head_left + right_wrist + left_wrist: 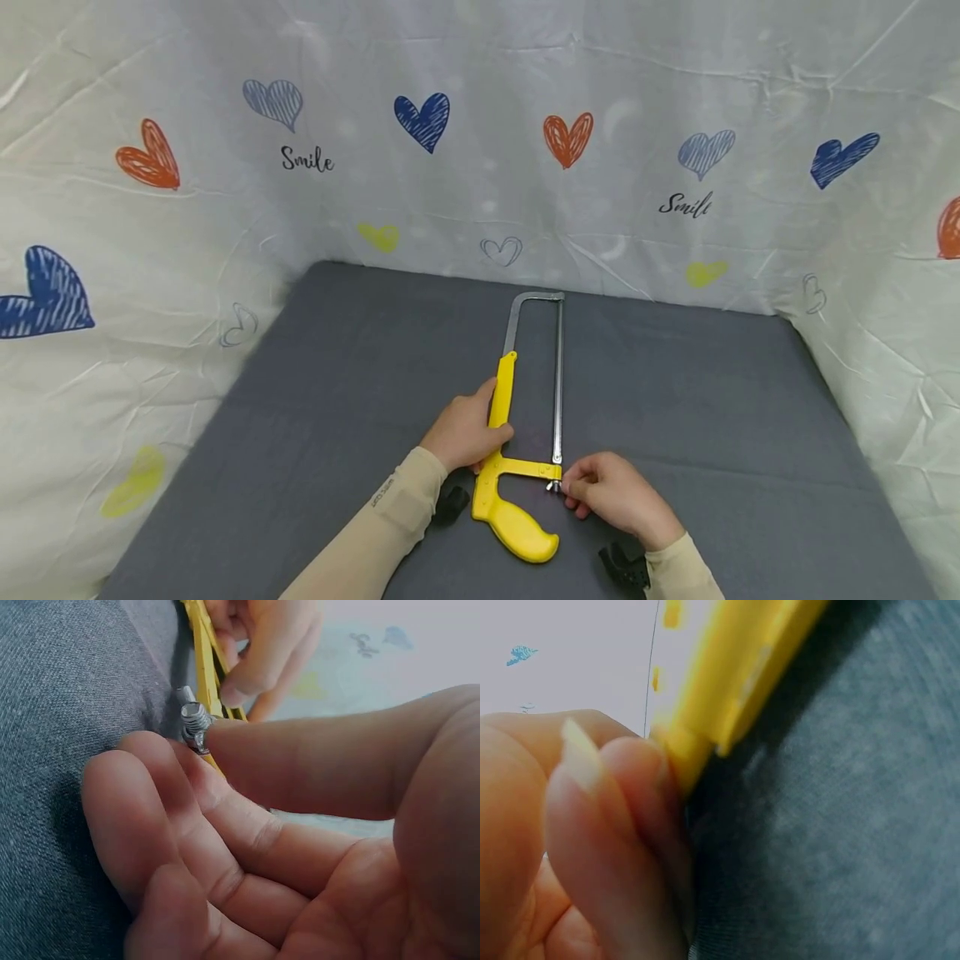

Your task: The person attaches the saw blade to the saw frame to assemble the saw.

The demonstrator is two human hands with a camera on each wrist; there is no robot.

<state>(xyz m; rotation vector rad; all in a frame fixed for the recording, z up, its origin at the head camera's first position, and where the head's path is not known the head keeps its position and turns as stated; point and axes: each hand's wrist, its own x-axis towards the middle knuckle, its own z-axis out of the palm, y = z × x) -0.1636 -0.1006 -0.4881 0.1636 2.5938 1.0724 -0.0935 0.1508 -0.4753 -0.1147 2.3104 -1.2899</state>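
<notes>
While left hand (467, 433) grips, hacksaw (517, 433) lies alongside

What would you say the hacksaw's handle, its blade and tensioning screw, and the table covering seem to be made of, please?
The handle looks like moulded plastic: uniform glossy yellow with rounded edges. The blade and the tensioning screw, pinched by the right hand, look like bare metal: grey, shiny, the screw threaded. The table covering seems to be woven fabric: matte grey with visible weave.

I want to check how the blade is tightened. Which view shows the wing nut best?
The right wrist view: the wing nut is close and sharp, pinched by the right hand. The head view shows it tiny beside the hacksaw. The left wrist view misses it, showing only yellow frame and left hand.
</notes>
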